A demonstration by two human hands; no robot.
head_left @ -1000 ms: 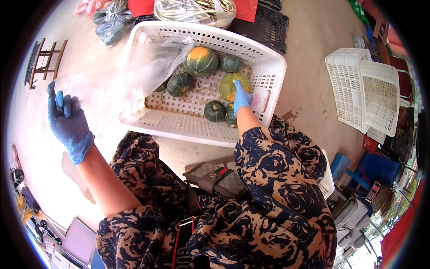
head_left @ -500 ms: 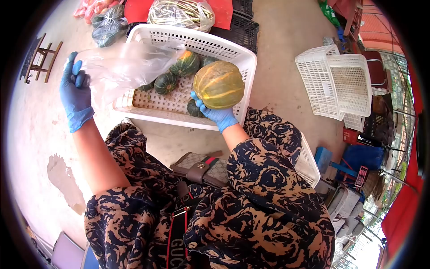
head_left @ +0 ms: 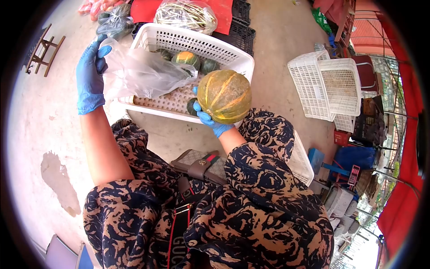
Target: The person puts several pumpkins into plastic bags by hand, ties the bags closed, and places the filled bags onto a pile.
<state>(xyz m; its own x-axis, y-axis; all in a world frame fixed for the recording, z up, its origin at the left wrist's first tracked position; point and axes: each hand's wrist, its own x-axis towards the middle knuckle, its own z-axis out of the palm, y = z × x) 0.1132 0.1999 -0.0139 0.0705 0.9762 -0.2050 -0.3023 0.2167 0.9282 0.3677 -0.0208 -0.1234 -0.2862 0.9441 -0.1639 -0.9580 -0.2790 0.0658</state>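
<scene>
My blue-gloved right hand (head_left: 211,120) grips a round, yellow-striped pumpkin (head_left: 225,96) above the near right corner of a white plastic crate (head_left: 242,65). My gloved left hand (head_left: 91,74) clasps a clear plastic bag (head_left: 145,74).

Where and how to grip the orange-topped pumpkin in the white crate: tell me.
Probably by its upper sides, coming from above through the open top of the white crate. The orange-topped pumpkin is rounded, no handle showing; the clear bag overlaps its lower part in this view, and a dark pumpkin sits close by on the picture's right.
</scene>
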